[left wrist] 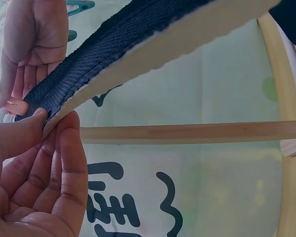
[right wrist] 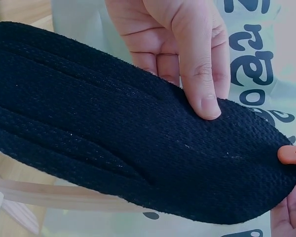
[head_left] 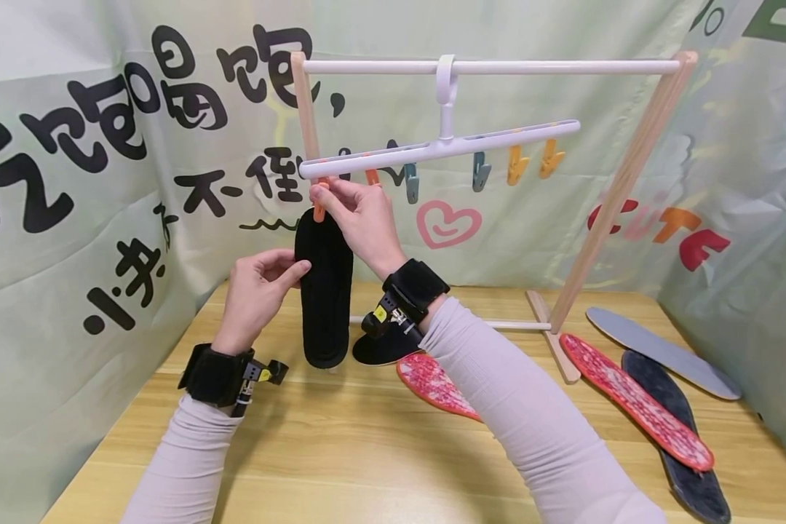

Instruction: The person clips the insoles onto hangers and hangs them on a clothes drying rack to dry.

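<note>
A black insole [head_left: 324, 291] hangs upright below the left end of a white hanger [head_left: 393, 157]. My left hand [head_left: 255, 295] pinches its left edge between thumb and fingers; the left wrist view shows its pale underside [left wrist: 163, 54]. At the insole's top, my right hand [head_left: 367, 218] pinches an orange clip [head_left: 319, 204] between thumb and fingers. In the right wrist view the clip's tip [right wrist: 292, 155] lies over the insole's end, while the left thumb [right wrist: 202, 94] presses on its face. A second orange clip [head_left: 373, 177] is just above the right hand, partly hidden.
The hanger hooks on a rack [head_left: 563, 67] with wooden legs. Blue-grey clips [head_left: 481, 172] and yellow clips [head_left: 517, 165] hang from it. On the table [head_left: 340, 451] lie red patterned insoles [head_left: 635, 400], a grey insole [head_left: 661, 353], a dark insole [head_left: 701, 480] and another black insole [head_left: 380, 349].
</note>
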A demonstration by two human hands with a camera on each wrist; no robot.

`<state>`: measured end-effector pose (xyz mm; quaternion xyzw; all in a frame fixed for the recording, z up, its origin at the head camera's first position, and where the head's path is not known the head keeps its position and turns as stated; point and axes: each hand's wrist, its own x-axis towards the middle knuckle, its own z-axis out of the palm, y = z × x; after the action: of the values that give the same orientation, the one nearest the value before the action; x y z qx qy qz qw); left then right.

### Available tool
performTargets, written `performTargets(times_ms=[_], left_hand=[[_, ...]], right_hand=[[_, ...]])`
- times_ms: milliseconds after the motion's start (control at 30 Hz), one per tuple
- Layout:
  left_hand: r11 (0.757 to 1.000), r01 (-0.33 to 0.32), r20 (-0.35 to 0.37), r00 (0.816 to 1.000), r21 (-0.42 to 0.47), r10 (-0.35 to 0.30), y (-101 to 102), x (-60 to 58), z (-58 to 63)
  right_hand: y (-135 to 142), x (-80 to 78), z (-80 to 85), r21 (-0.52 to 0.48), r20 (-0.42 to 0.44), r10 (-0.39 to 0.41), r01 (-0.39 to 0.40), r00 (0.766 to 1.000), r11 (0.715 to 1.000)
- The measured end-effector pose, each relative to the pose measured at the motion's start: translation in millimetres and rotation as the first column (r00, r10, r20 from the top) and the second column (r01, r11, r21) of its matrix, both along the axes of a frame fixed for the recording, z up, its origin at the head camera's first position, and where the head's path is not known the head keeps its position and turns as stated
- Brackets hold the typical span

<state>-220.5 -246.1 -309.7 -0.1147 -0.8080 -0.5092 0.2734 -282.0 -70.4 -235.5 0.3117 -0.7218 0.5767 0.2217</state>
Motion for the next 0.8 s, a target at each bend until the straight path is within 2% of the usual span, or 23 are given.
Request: performTargets(times_ms=[400, 667, 800], left_hand=[[1.000, -0.001, 0.013, 1.000, -0.004, 0.001, 0.3, -0.2, -0.9], [1.000, 0.011, 0.023, 1.000, 0.001, -0.011, 1.5, -2.1, -1.8], [1.000, 0.021, 0.030, 0.999, 0.007, -0.021, 1.8, -3.1, -3.2]], right_hand=[[-1.2, 3.8, -0.1, -0.013, 0.032, 0.000, 0.000, 0.999, 1.000], [4.7, 36.7, 17.0, -0.016, 0.089, 0.001, 0.001, 0.996, 1.000], [5.7, 39.2, 16.6, -0.012, 0.098, 0.005, -0.004, 0.995, 1.000]])
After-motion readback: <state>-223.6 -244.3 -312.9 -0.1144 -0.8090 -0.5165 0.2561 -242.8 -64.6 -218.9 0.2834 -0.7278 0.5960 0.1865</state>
